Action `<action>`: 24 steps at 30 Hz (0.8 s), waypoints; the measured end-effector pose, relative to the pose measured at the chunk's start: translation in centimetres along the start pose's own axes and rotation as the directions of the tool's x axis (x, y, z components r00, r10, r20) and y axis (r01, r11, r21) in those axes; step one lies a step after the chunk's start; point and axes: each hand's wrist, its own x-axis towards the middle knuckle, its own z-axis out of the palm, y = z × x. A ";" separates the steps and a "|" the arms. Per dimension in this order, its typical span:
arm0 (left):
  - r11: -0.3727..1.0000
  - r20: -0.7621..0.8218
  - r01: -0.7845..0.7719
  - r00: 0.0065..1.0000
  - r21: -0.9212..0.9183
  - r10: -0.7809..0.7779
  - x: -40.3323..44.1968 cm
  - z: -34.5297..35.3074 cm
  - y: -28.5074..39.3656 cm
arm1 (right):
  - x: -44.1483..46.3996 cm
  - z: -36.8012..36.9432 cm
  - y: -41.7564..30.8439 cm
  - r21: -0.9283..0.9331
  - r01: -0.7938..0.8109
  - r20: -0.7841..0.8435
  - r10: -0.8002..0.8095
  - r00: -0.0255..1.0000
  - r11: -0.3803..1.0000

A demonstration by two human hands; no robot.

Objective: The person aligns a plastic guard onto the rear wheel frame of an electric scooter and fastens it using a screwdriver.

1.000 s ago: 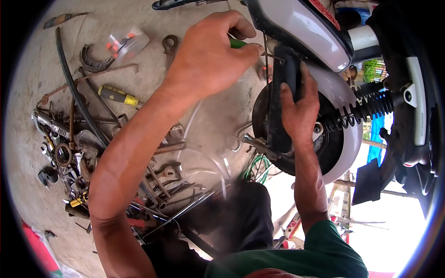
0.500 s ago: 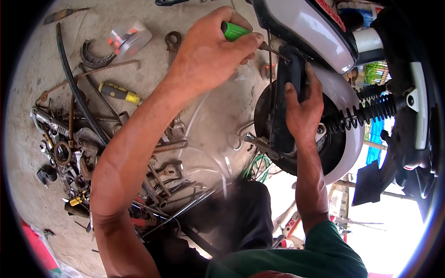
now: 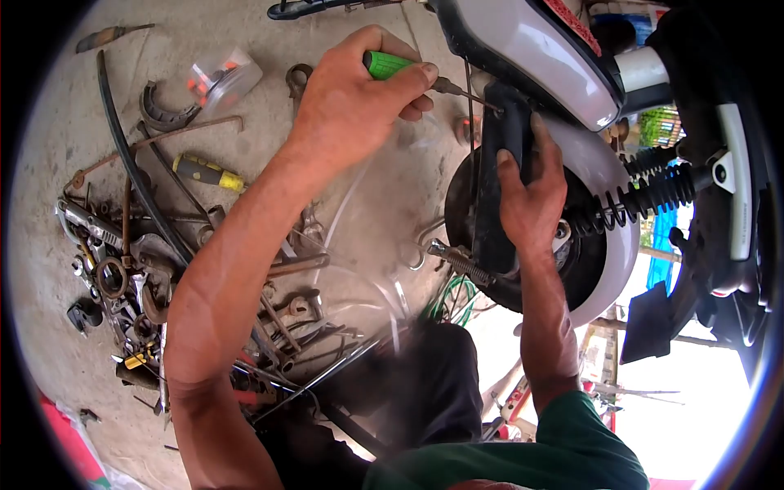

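My left hand (image 3: 347,102) is closed around the green handle of a screwdriver (image 3: 388,65). The screwdriver's thin shaft points right and slightly down, its tip meeting the upper part of a long black cover (image 3: 492,196). This cover, which looks like a chain case, stands beside a motorcycle's rear wheel (image 3: 592,245). My right hand (image 3: 535,204) grips the cover's right side, thumb on its face and fingers along its edge. Just below the cover's lower end sits a bolt with a spring (image 3: 464,263).
Wrenches and other metal tools (image 3: 114,269) are piled on the concrete at left. A yellow-and-grey screwdriver (image 3: 208,171), a curved brake shoe (image 3: 167,113) and a clear plastic container (image 3: 224,77) lie above them. The motorcycle's shock absorber (image 3: 653,196) and grey-white body panel (image 3: 531,49) are at right.
My left hand and the screwdriver handle have shifted left and slightly down, while the tip stays at the cover. My right hand keeps its hold. The whole view has shifted slightly.
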 end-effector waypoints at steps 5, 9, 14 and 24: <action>1.000 0.016 -0.014 1.000 -0.002 0.014 0.2 -0.2 -0.3 | 0.1 0.1 0.4 -0.018 0.021 -0.005 -0.021 1.000 1.000; 1.000 0.022 -0.020 1.000 -0.022 0.020 0.3 -0.4 -0.8 | 0.1 0.1 0.4 0.015 0.010 -0.005 -0.010 1.000 1.000; 0.999 0.017 -0.029 0.999 -0.037 0.030 0.3 -0.7 -0.9 | 0.0 0.1 0.3 0.045 -0.015 -0.006 0.015 1.000 0.999; 0.999 0.002 -0.030 1.000 -0.027 0.030 0.3 -0.6 -0.9 | 0.1 0.3 0.5 -0.101 0.097 -0.002 -0.097 0.995 0.990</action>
